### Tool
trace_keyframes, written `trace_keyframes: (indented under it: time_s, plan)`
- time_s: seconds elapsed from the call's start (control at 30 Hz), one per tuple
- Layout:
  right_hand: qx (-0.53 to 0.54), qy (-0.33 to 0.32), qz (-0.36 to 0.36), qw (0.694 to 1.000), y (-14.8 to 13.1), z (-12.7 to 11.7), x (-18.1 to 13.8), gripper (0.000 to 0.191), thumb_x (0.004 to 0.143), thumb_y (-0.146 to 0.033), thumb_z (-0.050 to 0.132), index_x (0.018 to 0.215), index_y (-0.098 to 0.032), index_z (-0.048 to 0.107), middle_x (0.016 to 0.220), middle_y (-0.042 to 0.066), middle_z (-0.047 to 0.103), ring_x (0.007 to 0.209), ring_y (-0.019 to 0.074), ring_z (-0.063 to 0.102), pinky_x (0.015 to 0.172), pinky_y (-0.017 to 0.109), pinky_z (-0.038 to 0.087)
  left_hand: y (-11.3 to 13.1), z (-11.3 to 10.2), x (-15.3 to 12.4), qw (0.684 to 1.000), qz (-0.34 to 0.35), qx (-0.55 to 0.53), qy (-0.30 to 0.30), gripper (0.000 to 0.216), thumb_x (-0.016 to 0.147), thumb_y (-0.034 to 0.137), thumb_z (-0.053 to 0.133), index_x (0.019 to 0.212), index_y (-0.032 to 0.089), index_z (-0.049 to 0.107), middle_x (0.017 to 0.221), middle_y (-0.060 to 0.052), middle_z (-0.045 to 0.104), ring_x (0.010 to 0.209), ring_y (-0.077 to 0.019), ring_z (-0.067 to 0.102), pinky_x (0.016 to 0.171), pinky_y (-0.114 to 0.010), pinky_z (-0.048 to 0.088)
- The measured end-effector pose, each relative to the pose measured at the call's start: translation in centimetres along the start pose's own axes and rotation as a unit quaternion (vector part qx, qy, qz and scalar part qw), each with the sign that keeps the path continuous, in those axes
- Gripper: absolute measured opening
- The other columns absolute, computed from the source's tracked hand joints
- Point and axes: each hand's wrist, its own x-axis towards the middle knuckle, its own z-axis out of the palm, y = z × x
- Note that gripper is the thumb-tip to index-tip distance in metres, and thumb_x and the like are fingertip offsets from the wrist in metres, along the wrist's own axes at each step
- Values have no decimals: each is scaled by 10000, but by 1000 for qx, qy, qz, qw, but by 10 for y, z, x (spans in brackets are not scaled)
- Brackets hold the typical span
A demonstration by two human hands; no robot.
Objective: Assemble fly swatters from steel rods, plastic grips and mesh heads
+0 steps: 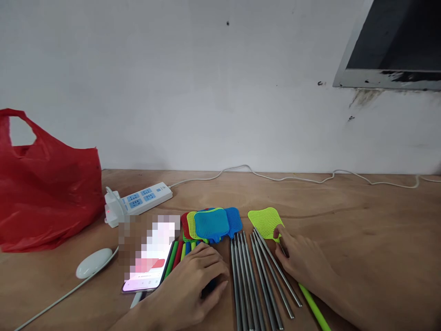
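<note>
A stack of fly swatter heads, blue on top with yellow-green and red beneath, lies at the table's middle with coloured handles under my left hand. My left hand rests curled over those handles, fingers bent around them. A lone yellow-green fly swatter lies to the right, its green handle running toward the bottom edge. My right hand lies on it, its fingertips pressing the head's lower edge. Between the two hands lie several bare metal rods.
A phone with a lit screen lies left of my left hand. A white power strip, its cable along the wall, a white oval device and a red plastic bag sit at the left on the wooden table.
</note>
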Motion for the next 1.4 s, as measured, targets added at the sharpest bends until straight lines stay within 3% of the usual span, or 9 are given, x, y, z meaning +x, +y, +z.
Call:
trace_keyframes:
  time_s: [0.17, 0.43, 0.63, 0.73, 0.9, 1.03, 1.17, 1.27, 1.4]
  plan:
    - [51, 8, -21, 998, -4, 8, -2, 123, 888, -155, 478, 967, -229, 535, 593, -18, 630, 562, 222, 641, 518, 269, 225, 1, 1, 1, 1000, 18, -13, -19, 165, 914, 131, 548, 1013, 229, 635, 1055, -39, 702, 1032, -234, 610, 978, -381, 429]
    - [113, 33, -17, 993, -2, 18, 0, 105, 815, -154, 486, 883, -222, 528, 537, -44, 499, 496, 205, 566, 511, 269, 242, 3, 0, 1, 1000, 15, -9, -26, 174, 904, 120, 572, 1030, 220, 639, 1071, -28, 700, 1089, -220, 604, 1013, -354, 420]
    - [294, 92, -21, 951, -5, 19, 4, 45, 786, -197, 481, 796, -240, 486, 466, -104, 359, 412, 148, 438, 497, 258, 292, 0, 2, 0, 999, 3, -8, -32, 169, 919, 142, 550, 1041, 227, 631, 1100, -28, 688, 1079, -226, 603, 1001, -376, 429]
    - [408, 98, 12, 908, -9, 16, 5, 39, 775, -242, 525, 776, -244, 486, 456, -117, 341, 398, 119, 368, 465, 243, 265, 1, 2, 0, 999, 0, -8, -34, 173, 914, 137, 550, 1038, 228, 630, 1118, -28, 682, 1082, -228, 603, 997, -383, 433]
    - [585, 97, 61, 803, -12, 7, 9, 192, 744, -331, 680, 765, -235, 515, 477, -119, 359, 421, 88, 326, 439, 217, 249, 2, 2, 0, 1000, 0, -10, -26, 179, 906, 141, 568, 1044, 233, 635, 1125, -26, 687, 1086, -231, 610, 1008, -391, 432]
    - [694, 74, 146, 701, -13, 0, 11, 354, 692, -420, 801, 833, -239, 531, 439, -137, 384, 355, 64, 279, 366, 190, 206, 2, 3, -1, 1000, -2, -17, -24, 207, 895, 132, 582, 1065, 239, 635, 1164, -21, 688, 1121, -225, 609, 1039, -387, 416]
    - [778, 55, 194, 595, -14, -7, 10, 378, 659, -425, 851, 787, -215, 564, 505, -63, 572, 404, 58, 349, 375, 160, 257, 1, 3, 0, 999, -2, -20, -32, 246, 884, 132, 601, 1097, 250, 632, 1233, -20, 674, 1198, -226, 581, 1077, -385, 395]
    - [801, 22, 212, 560, -13, -11, 9, 369, 627, -429, 873, 667, -168, 614, 571, -3, 647, 451, 48, 378, 413, 145, 331, 1, 3, 0, 999, -3, -18, -36, 242, 887, 133, 597, 1095, 252, 632, 1263, -19, 666, 1211, -227, 577, 1082, -388, 397]
    - [813, -24, 226, 536, -14, -14, 7, 367, 608, -423, 893, 788, -141, 742, 644, 12, 682, 490, 53, 406, 453, 143, 399, 2, 3, -1, 999, -7, -9, -37, 239, 888, 144, 595, 1099, 250, 629, 1272, -25, 665, 1194, -237, 588, 1076, -405, 402]
